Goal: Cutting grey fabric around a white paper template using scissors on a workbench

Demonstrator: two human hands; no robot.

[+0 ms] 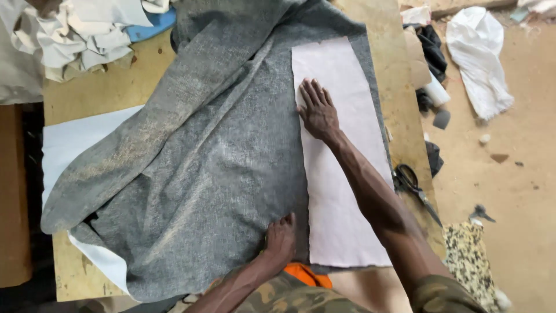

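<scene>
Right hand [317,111] flat, fingers spread, on pale paper pattern [341,174] over grey fabric [220,174] near the desk's [104,93] right edge; left hand [281,237] flat, pinning the fabric. Press evenly, keeping pattern unshifted.

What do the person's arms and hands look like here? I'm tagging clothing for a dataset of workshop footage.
Both forearms are bare from above the elbow down, with no gloves, rings, watch or bracelet visible on the left hand or the right hand. Short camouflage-patterned sleeves in green, brown and tan cover the upper arms at the bottom edge of the view. The fingers are uncovered.
</scene>
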